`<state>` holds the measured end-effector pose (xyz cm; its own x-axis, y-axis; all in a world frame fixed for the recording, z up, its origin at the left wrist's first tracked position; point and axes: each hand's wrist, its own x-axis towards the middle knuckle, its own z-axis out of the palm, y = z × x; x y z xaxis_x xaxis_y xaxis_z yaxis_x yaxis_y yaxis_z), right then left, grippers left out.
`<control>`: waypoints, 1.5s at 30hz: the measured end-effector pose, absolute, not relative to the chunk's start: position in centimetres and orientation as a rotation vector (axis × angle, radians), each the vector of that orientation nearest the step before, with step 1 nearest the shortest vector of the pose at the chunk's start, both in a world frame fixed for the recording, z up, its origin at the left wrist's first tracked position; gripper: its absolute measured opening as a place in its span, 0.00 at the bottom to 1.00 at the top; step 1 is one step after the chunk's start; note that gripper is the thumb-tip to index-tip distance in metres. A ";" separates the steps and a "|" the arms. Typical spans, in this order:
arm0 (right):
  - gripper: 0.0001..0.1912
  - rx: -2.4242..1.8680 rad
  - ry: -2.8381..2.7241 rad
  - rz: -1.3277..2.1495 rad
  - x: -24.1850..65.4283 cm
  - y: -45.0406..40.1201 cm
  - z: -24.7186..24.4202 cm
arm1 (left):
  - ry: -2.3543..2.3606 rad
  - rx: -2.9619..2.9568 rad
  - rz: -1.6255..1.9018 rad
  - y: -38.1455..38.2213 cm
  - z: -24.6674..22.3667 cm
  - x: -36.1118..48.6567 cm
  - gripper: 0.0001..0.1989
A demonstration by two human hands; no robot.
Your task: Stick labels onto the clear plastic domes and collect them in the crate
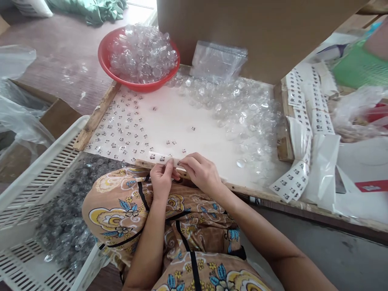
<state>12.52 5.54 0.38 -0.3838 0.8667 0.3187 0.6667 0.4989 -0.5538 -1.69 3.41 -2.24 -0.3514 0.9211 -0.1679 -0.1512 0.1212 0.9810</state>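
At the centre of the frame, a seated person's left hand (163, 177) pinches a narrow strip of panda stickers (157, 157) between thumb and fingers, while the right hand (201, 171), fingertips together, touches the strip's right end. Both are at the near edge of a wood-framed white board (182, 117). Small panda prints dot its left side; clear beads (242, 117) cover its right. A red bowl (139, 85) heaped with clear pieces sits upper left. More sticker strips (292, 180) lie at right.
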 end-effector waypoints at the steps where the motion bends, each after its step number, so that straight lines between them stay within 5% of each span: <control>1: 0.11 -1.246 -2.155 0.466 12.5 5.5 0.3 | 1.444 0.808 1.415 3.4 -2.2 -1.7 0.16; 9: 0.03 -1.244 -1.962 0.890 13.1 7.0 0.7 | 1.427 0.800 1.418 3.3 -2.1 -1.7 0.16; 19: 0.05 -1.120 -1.877 0.744 13.8 7.6 1.5 | 1.399 0.717 1.413 3.4 -2.3 -1.8 0.17; 26: 0.08 -1.721 -1.498 0.853 20.9 11.6 -1.2 | 1.354 0.661 1.461 3.3 -2.7 -1.8 0.16; 45: 0.05 -1.818 -1.901 0.580 18.6 11.9 -2.5 | 1.379 0.688 1.445 3.3 -2.8 -1.7 0.16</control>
